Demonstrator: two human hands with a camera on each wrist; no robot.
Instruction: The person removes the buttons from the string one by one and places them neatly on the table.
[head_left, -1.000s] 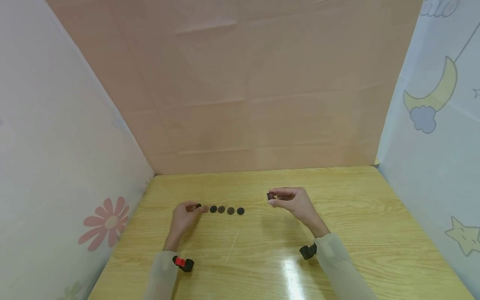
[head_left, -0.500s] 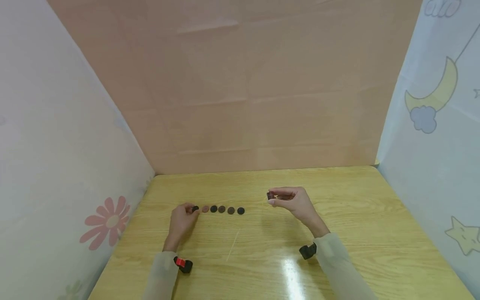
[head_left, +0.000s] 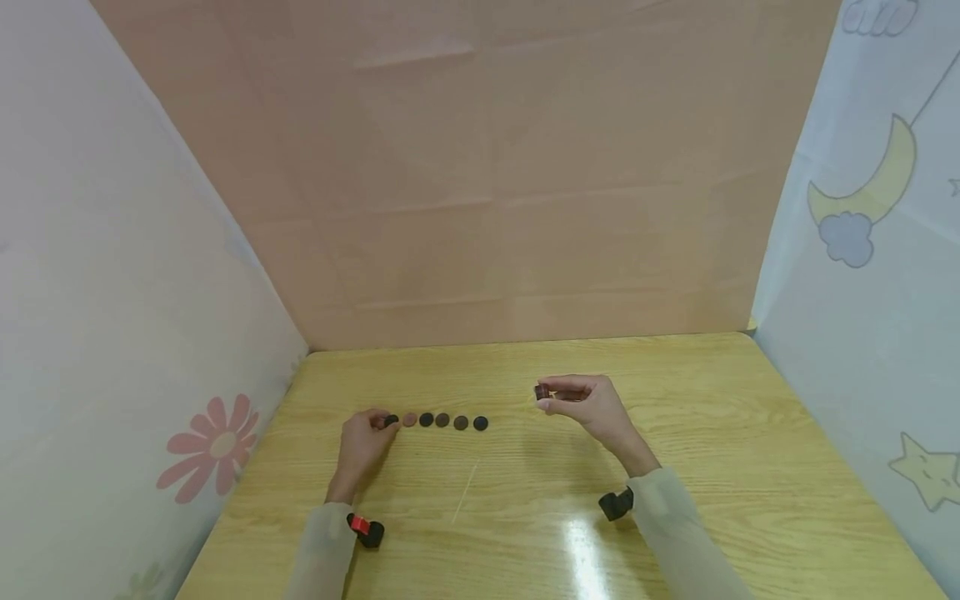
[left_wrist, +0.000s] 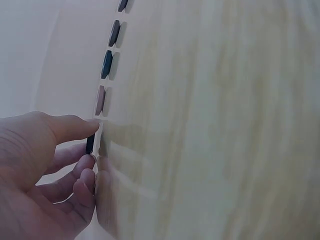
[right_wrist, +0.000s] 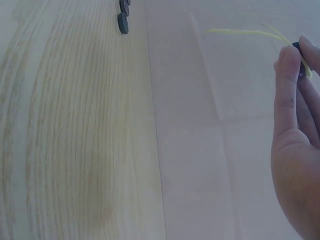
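My left hand (head_left: 363, 448) pinches a dark disc (head_left: 391, 421) at the left end of a row; in the left wrist view that disc (left_wrist: 90, 144) stands edge-on between thumb and fingers. To its right lie a reddish disc (head_left: 409, 420), a black disc (head_left: 426, 419), two brownish discs (head_left: 442, 420) and another black disc (head_left: 481, 423). My right hand (head_left: 600, 412) grips a short stack of dark and reddish discs (head_left: 542, 392) above the table, right of the row. A thin yellow strand (right_wrist: 240, 31) runs out from the right fingers in the right wrist view.
The wooden table (head_left: 675, 533) is bounded by a tan panel (head_left: 480, 208) behind and pale patterned panels (head_left: 105, 250) at both sides. A thin pale line (head_left: 466, 492) marks the tabletop between my forearms. Black devices (head_left: 616, 503) sit at both wrists.
My left hand has shifted slightly left with the dark disc, leaving a small gap to the reddish disc. The right hand holds its stack in the same place.
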